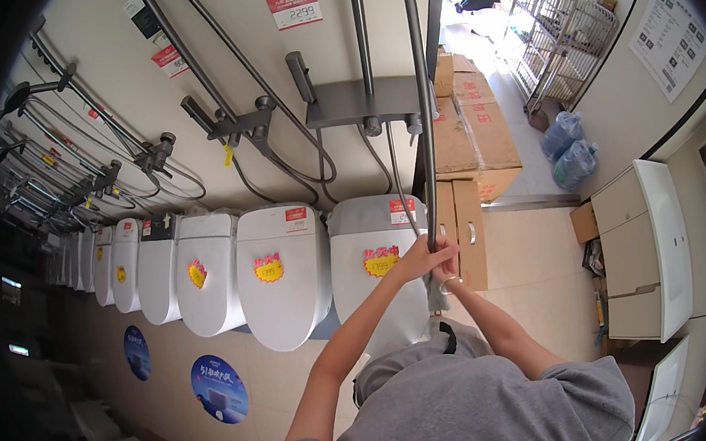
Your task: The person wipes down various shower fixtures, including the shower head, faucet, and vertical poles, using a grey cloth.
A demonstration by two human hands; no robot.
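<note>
My left hand grips the lower end of a long dark grey shower pipe, which rises past the top of the view. Right beside it, my right hand closes around the same end, a bangle on its wrist. A thin dark shower hose runs down to my left hand. Below the hands hangs a bit of grey-green cloth; what holds it is hidden. Left of the pipe, a grey shower unit with a shelf is mounted on the wall. A white toilet with a grey top stands just left of my hands.
More toilets line the wall to the left, under further shower sets. Cardboard boxes stand at the doorway, with a wire cage trolley and bagged water bottles beyond. A vanity cabinet is at right. Another person bends down outside.
</note>
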